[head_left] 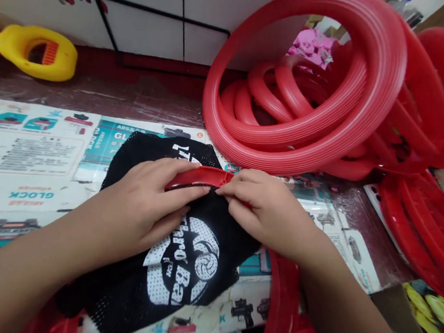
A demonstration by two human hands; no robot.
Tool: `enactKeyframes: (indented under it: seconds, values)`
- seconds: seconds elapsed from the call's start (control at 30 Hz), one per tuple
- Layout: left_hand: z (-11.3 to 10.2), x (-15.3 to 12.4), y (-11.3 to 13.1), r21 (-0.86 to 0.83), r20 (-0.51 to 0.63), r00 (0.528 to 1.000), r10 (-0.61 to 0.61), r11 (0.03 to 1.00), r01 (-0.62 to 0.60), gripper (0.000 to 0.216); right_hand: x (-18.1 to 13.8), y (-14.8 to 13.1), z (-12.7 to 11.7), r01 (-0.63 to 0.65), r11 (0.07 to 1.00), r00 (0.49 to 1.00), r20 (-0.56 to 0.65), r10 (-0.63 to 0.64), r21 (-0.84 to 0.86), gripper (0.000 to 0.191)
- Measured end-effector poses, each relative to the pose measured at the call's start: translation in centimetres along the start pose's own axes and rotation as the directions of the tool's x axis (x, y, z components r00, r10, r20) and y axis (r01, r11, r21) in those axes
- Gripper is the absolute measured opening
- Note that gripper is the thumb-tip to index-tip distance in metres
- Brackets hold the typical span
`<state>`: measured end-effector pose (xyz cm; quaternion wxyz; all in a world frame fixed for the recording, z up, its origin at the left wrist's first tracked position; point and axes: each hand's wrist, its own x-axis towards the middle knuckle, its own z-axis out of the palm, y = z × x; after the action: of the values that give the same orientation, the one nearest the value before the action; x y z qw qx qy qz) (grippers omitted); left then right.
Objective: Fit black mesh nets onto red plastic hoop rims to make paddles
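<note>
A black mesh cloth [234,240] with white lettering and a ball print lies across the front of the worktop. Over its upper part runs the channelled rim of a red plastic ring [205,176], most of which is hidden by the cloth and my hands. My left hand [145,196] grips this rim from the left, fingers on its far side and thumb along the near edge. At the rim's right, my right hand [259,203] pinches the cloth's edge against the ring. The fingertips of both hands nearly meet. A red curved section [282,296] shows below my right wrist.
Large ribbed red rings [301,152] are piled at the back right, with more red ring parts [422,230] beside them. Printed cardboard [29,144] covers the worktop. A yellow plastic piece [59,67] is at the back left; a box [399,311] with yellow pieces stands lower right.
</note>
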<state>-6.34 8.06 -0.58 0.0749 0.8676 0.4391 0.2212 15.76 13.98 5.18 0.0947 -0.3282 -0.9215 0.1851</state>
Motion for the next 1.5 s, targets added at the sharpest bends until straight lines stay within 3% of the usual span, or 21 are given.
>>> enactKeyframes:
  seconds: [0.2, 0.63, 0.9, 1.03, 1.17, 1.3, 1.4, 1.5]
  values:
    - [-0.1, 0.1, 0.2, -0.004, -0.013, 1.000, -0.006, 1.000, 0.006, 0.043, 0.0, 0.1, 0.3, 0.042, 0.997, 0.997, -0.066, -0.047, -0.065, 0.027]
    - [0.2, 0.1, 0.1, 0.009, 0.000, 0.999, -0.038, 0.999, 0.038, 0.045, 0.3, 0.3, 1.0, 0.069, 0.981, 0.995, -0.053, -0.080, -0.180, 0.025]
    - [0.4, 0.3, 0.3, 0.053, 0.037, 0.997, -0.074, 0.996, 0.072, 0.045, 0.3, 0.3, 1.3, 0.131, 0.891, 0.988, -0.013, -0.151, -0.434, 0.023]
    - [0.1, 0.3, 0.4, 0.049, 0.025, 0.995, -0.092, 0.995, 0.091, 0.042, 0.2, 0.0, 1.0, 0.109, 0.943, 0.993, -0.002, -0.116, -0.316, 0.023]
    - [-0.5, 0.3, 0.6, -0.028, -0.033, 0.974, -0.225, 0.974, 0.224, 0.039, 0.1, -0.5, 0.7, 0.164, 0.981, 0.986, -0.025, -0.168, -0.108, 0.023]
    - [-1.0, 0.5, 0.4, -0.107, 0.020, 0.952, -0.304, 0.946, 0.305, 0.033, -0.2, -1.4, 0.8, 0.085, 0.974, 0.996, 0.003, -0.086, -0.209, 0.019]
    - [-1.6, 0.3, 0.0, -0.047, 0.009, 0.947, -0.322, 0.946, 0.322, 0.029, -0.5, -2.0, 0.8, 0.038, 0.954, 0.998, 0.049, -0.024, -0.296, 0.017]
    - [-2.5, -0.3, -0.5, 0.021, 0.063, 0.932, -0.356, 0.934, 0.356, 0.031, -0.6, -2.4, 0.9, 0.051, 0.963, 0.994, 0.107, -0.023, -0.265, 0.016]
